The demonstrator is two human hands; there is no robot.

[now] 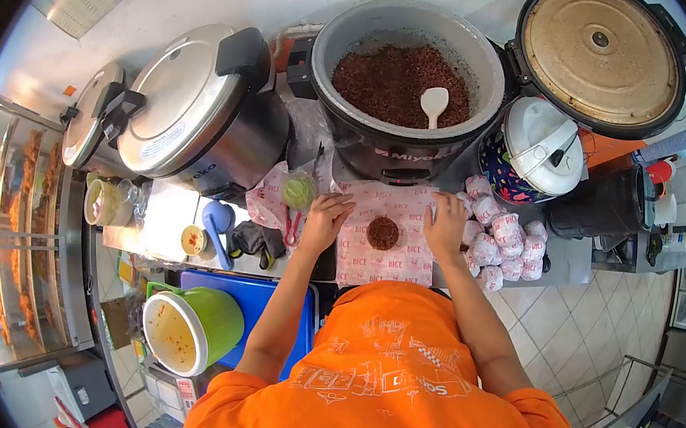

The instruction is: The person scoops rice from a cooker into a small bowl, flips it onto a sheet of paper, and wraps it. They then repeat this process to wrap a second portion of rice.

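Note:
A sheet of printed wrapping paper [388, 265] lies on the counter in front of me, white-pink with red lettering. At its middle sits a round, flat patty of dark reddish-brown rice [383, 233]. My left hand [328, 215] is at the sheet's left edge, its fingers curled on the paper. On the opposite edge my right hand [446, 225] has its fingers bent against the paper. Just right of that hand is a pile of wrapped rice balls [507, 240] in the same printed paper. A green round item [298, 193] rests on paper left of my left hand.
Behind the sheet stands a large open rice cooker [401, 141] of dark rice with a white paddle [434, 103]. Closed cookers [183, 105] stand left, a patterned lidded pot [533, 150] right. A blue ladle [216, 230] and green bucket [214, 322] are at lower left.

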